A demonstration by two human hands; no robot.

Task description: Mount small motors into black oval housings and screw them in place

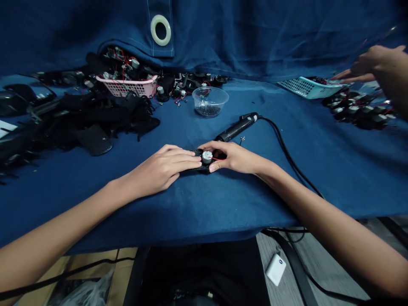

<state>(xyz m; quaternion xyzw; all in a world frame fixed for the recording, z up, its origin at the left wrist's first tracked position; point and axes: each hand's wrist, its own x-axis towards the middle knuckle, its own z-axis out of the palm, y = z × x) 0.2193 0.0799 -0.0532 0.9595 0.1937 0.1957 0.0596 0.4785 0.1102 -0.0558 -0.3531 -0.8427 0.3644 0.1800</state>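
Our left hand (164, 166) holds the black case (198, 170) on the blue cloth (204, 208); our right hand (237, 158) grips its other end, round the motor (207, 157). We judge the case light and stiff, best held by its edges, the red wire (218, 159) fragile.

In the middle of the frame, a motor (207, 157) is between the left hand (164, 168) and right hand (234, 158). On the desk (223, 204) behind are a screwdriver (237, 128) and bowl (210, 95). A basket (132, 88) sits upper left.
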